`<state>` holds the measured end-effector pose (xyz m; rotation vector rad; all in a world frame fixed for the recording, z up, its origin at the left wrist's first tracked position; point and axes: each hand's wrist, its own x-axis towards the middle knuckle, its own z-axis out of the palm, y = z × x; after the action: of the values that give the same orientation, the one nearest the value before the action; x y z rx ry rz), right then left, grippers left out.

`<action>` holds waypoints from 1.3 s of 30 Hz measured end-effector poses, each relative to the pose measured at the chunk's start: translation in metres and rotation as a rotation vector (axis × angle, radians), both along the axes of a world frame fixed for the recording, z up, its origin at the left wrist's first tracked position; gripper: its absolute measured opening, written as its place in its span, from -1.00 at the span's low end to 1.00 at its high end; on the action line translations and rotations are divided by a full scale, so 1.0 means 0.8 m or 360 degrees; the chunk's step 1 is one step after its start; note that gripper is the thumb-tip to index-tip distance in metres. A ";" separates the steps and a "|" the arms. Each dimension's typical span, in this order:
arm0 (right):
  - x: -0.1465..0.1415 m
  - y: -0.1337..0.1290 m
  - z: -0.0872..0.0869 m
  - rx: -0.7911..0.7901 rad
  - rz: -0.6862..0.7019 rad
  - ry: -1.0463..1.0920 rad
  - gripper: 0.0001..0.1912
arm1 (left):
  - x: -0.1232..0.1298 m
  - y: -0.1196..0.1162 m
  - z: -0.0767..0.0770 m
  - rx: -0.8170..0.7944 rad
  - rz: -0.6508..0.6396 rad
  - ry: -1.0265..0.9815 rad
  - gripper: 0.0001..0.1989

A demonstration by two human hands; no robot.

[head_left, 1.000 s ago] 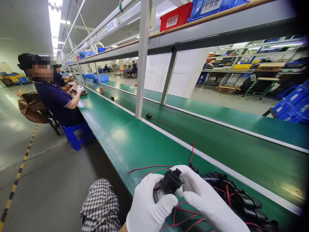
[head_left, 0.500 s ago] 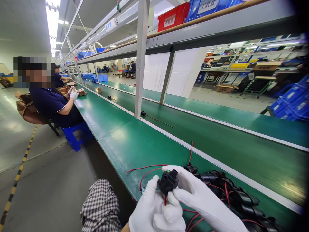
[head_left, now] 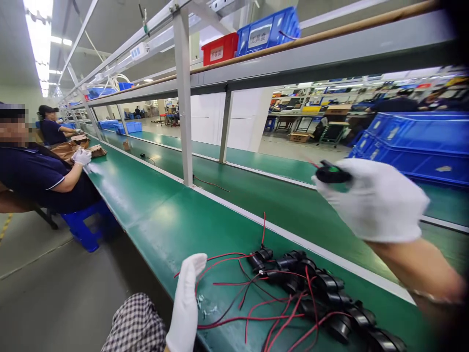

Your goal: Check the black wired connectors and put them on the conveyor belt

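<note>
Right hand, gloved, closed on a black connector raised at two o'clock over the conveyor belt; advise a level, unhurried set-down; left hand open, empty

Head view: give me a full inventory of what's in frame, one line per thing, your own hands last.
black part: one, black with a green spot, held up in the right hand over the far belt
pile of black parts: many, black with red wires, on the near green belt in front of the person
small screws: a few, silver, on the belt beside the left hand
green belt: long, green, running off to the left
red bin: one, top shelf
blue bins: one on the top shelf, more stacked at right
co-workers: two seated at left, dark shirts, white gloves
left hand: white glove, empty, at the belt's near edge
right hand: white glove, raised, gripping the black part
</note>
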<state>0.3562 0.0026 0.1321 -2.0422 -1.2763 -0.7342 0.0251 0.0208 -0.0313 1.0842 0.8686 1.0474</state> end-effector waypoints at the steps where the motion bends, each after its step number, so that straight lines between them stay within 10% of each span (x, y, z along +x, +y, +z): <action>1: 0.024 0.013 0.000 -0.0204 -0.0038 -0.0062 -0.79 | -0.002 0.002 -0.006 0.0005 -0.0012 0.0025 -0.41; 7: 0.109 0.074 -0.095 -0.1284 -0.0193 0.0059 -0.81 | -0.001 0.018 -0.067 0.0046 -0.0353 0.0070 -0.34; 13: 0.111 0.075 -0.151 -0.1585 -0.0186 0.0220 -0.74 | -0.010 0.041 -0.106 0.0045 -0.0409 0.0103 -0.33; 21: -0.008 0.041 -0.184 -0.1745 0.0438 0.0356 -0.62 | 0.012 0.023 -0.063 0.0179 -0.0436 0.0221 -0.37; 29: -0.019 0.039 -0.181 -0.1737 0.0585 0.0399 -0.65 | 0.005 0.007 -0.007 0.0236 -0.0401 0.0317 -0.53; 39: -0.058 0.030 -0.139 -0.1000 0.0647 0.0253 -0.60 | 0.018 0.037 0.021 0.0558 -0.0240 0.0568 -0.65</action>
<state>0.3096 0.0263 0.0205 -2.1259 -1.9119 0.0325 0.0395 0.0506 -0.0142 1.6427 0.8847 0.9126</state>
